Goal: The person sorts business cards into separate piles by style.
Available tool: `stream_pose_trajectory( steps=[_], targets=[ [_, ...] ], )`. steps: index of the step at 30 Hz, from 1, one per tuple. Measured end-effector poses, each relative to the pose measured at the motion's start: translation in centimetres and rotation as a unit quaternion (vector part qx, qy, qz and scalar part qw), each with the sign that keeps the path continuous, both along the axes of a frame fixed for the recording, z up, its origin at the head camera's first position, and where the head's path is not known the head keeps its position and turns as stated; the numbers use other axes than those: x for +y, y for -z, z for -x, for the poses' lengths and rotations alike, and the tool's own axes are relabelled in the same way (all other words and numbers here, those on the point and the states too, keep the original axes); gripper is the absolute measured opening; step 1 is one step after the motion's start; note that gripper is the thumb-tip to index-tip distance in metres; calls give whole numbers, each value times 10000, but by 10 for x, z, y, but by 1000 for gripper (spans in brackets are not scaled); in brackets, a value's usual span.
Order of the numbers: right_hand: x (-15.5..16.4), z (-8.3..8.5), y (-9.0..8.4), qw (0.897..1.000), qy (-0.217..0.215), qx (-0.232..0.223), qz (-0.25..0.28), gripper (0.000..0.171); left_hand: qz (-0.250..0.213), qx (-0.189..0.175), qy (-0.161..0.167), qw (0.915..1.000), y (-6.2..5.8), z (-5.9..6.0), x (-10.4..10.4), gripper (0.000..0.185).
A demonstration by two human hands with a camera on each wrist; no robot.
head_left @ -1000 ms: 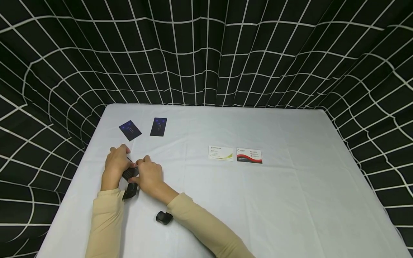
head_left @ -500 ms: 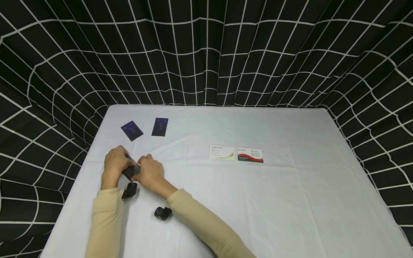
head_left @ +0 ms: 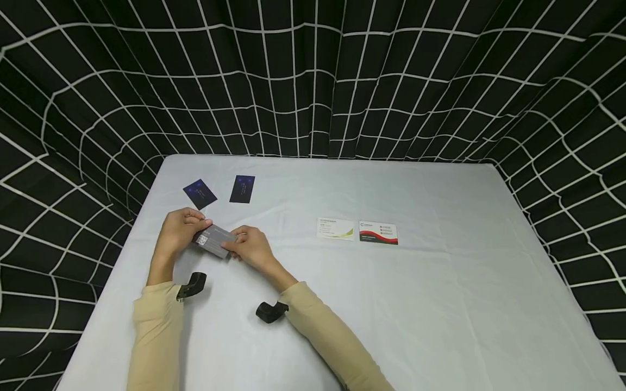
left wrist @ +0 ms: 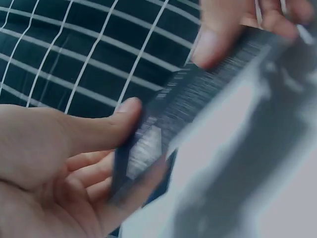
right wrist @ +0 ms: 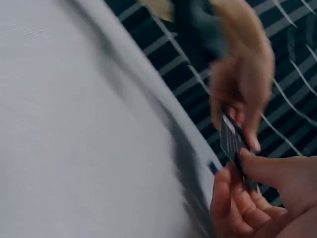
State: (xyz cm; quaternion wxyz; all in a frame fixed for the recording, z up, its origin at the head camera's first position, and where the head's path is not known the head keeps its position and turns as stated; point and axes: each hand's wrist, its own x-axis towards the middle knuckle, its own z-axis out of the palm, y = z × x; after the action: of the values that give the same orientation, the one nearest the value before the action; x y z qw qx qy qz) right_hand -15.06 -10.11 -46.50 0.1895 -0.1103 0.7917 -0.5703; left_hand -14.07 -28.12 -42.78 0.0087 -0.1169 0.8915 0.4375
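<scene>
Flat grey card [head_left: 217, 240] between both hands [head_left: 215, 240]

Two cards [head_left: 218, 190] behind the hands [head_left: 215, 239] — two more [head_left: 357, 231] to their right.

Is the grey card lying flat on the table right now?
No, both the left hand and the right hand pinch the grey card by its ends, holding it above the table.

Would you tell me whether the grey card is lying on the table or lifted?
Lifted: left hand and right hand pinch the grey card's ends.
</scene>
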Motion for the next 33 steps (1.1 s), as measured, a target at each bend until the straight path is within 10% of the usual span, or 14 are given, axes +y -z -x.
stream_pose_trajectory(
  steps=[7,24,33],
  targets=[
    [38,22,-6,9747,1025,-1043,1692,27,-602,465,-226,9968,4,20,44,31],
    [150,40,-13,9669,2200,-794,1020,28,-1595,5,895,9831,12,47,148,42],
    [215,45,-8,9557,2803,-666,605,30,-961,13,843,9918,19,59,210,40]
  ],
)
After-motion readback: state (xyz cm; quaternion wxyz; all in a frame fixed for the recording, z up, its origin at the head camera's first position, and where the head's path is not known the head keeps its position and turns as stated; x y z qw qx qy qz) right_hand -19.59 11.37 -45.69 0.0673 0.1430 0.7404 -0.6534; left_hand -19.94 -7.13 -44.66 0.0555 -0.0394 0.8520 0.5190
